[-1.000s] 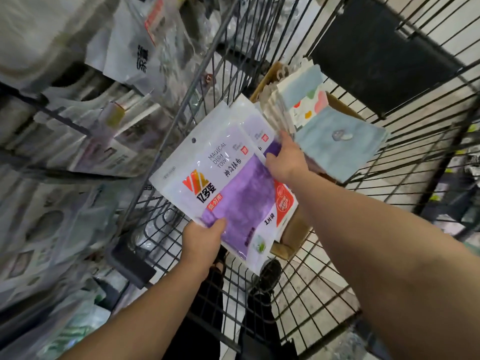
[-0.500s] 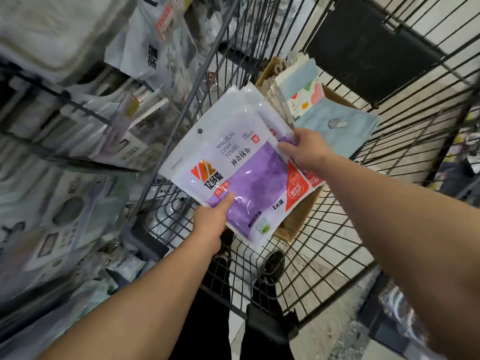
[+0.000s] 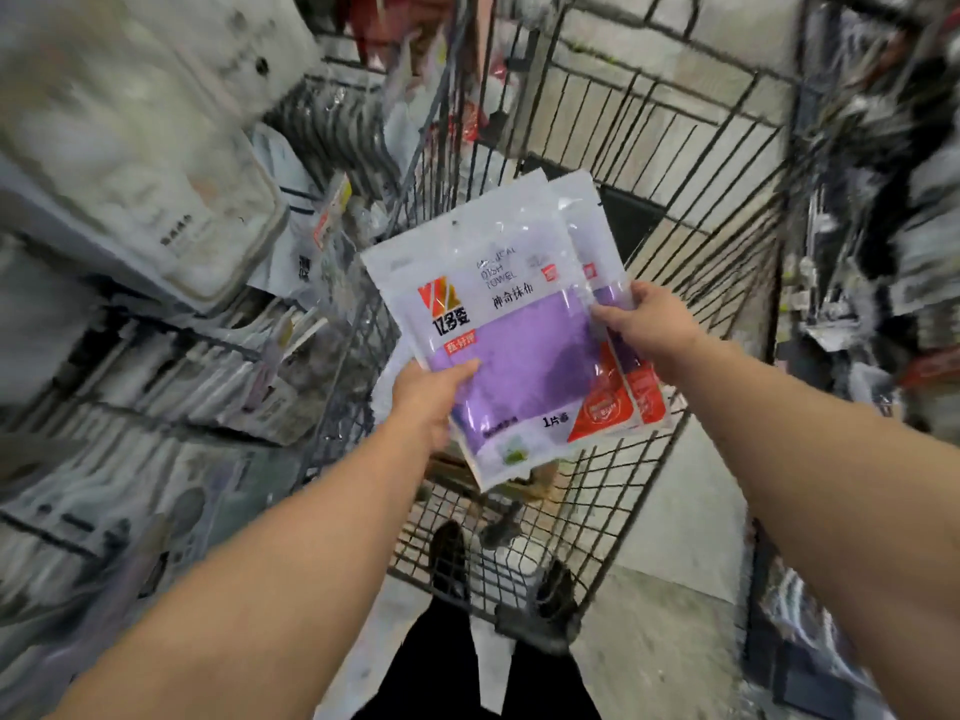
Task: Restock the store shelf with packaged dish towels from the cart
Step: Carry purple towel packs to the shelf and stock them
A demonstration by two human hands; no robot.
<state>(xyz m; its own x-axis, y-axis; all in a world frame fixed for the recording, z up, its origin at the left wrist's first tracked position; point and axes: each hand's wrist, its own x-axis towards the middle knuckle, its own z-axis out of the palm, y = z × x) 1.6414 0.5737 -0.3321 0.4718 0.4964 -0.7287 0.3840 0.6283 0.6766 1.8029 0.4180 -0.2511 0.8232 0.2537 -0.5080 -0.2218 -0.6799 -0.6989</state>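
Along the left edge, the store shelf runs back in blurred tiers of hanging packaged goods, with a pale quilted item bulging out at the top. Just to the right of the shelf, the left hand grips the lower left edge of the packaged dish towels, thumb laid across the front of the purple panel and the other fingers hidden behind the pack. The packs are a fanned stack of at least two white-and-purple bags, the front one overlapping the one behind, held tilted above the wire cart and between the two hands. On the stack's right edge, the right hand pinches the packs about midway up, thumb on the front and fingers curled round the back. Below the packs the cart's mesh floor shows, and under it the person's dark trousers. Further right stands another rack of goods, too blurred to make out.
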